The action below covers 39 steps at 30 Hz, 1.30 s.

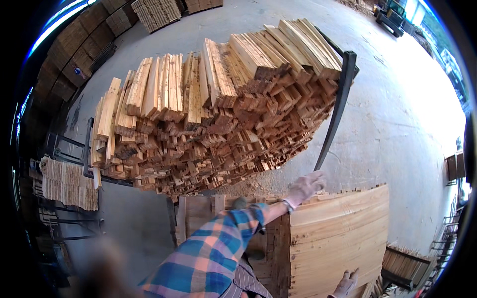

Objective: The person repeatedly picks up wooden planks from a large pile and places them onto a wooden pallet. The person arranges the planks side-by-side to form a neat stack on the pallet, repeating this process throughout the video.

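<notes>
My left hand (304, 188), in a pale work glove, reaches out at the far left corner of a broad, light wooden panel (340, 233). Its fingers look stretched out to the right over the far edge, with nothing visible in them; I cannot tell whether they touch the wood. Close to the near end of the panel, my right hand (346, 284) is gloved too, its fingers spread and holding nothing. The lower frame edge cuts off most of the right arm. A plaid sleeve (208, 248) covers my left arm and hides part of the wood beneath.
Beyond the panel rises a large pile of wooden slats (218, 114), held by a dark metal upright (339, 104) on its right. More stacked boards (69, 184) stand at the left, and a slat rack (405, 265) at the lower right. A vehicle (391, 17) is far off.
</notes>
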Tool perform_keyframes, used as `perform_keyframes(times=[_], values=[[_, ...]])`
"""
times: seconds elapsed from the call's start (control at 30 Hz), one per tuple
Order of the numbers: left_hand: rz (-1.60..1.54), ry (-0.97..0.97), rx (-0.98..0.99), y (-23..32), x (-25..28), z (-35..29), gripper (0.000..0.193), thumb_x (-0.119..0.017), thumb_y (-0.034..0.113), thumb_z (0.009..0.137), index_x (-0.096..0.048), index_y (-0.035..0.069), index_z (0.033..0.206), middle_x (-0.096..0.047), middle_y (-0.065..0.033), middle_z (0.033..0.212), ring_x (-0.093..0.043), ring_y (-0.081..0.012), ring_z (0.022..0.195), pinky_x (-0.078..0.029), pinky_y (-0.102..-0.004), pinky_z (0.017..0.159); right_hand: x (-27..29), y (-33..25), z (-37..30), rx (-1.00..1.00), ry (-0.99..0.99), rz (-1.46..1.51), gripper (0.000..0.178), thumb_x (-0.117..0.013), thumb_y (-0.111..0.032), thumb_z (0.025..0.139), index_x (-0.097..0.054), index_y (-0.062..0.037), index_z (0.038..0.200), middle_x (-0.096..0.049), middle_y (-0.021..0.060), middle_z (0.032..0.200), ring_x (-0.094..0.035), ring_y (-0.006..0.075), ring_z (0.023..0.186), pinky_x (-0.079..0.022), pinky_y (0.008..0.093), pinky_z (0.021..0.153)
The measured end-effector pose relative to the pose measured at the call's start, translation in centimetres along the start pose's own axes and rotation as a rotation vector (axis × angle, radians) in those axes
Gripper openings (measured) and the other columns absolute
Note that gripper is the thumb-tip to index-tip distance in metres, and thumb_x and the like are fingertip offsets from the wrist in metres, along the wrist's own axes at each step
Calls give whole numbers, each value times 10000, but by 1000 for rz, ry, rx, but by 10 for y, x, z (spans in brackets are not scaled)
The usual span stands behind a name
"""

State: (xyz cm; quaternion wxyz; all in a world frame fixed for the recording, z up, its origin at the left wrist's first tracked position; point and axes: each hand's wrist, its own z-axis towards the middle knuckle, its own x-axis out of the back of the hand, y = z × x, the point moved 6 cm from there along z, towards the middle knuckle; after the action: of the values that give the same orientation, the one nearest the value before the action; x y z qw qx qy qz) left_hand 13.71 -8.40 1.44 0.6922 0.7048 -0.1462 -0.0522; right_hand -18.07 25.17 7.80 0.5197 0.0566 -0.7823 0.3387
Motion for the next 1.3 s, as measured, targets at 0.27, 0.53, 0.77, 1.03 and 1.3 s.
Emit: perform_keyframes(times=[0.27,0.53,0.77,1.03,1.3], values=[[-282,961,309,-61,394,-132,657,-719,220,840,-443,-41,1376,-533,-208,1349,-521,-261,1251,-396,-315,1064,-218,-437,-65,763,-563,324,736,-687,-88,841,-322,-53,1478,-508,241,1337,-526,336,1225,-460,381,993],[-644,1455,304,-67,575,-200,592,-652,424,902,-523,-5,1288,-616,-59,1012,-601,-159,825,-513,-277,750,-379,-652,-252,971,-1173,-97,832,-701,-269,830,-247,-111,1510,-567,256,1266,-610,341,1080,-510,435,931],[-590,1496,365,-89,635,-142,664,-565,556,910,-581,-34,1212,-587,-127,1175,-529,-202,1007,-412,-311,916,-513,-713,-311,933,-1226,130,762,-655,-304,900,-261,-41,1497,-473,272,1383,-515,321,1258,-437,335,1023],[-881,1360,165,-96,620,-118,608,-569,507,920,-548,-6,1246,-565,-92,1200,-505,-196,1053,-383,-339,954,-574,-716,-316,616,-1391,471,724,-640,-172,932,-220,67,1472,-554,238,1302,-569,223,1183,-450,264,989],[-1075,1498,214,-41,550,-111,554,-528,454,958,-581,-97,976,-646,-225,776,-660,-284,700,-570,-401,635,-447,-738,-297,1111,-905,-36,676,-730,-284,851,-452,15,1390,-591,227,1273,-620,203,1088,-526,306,871]])
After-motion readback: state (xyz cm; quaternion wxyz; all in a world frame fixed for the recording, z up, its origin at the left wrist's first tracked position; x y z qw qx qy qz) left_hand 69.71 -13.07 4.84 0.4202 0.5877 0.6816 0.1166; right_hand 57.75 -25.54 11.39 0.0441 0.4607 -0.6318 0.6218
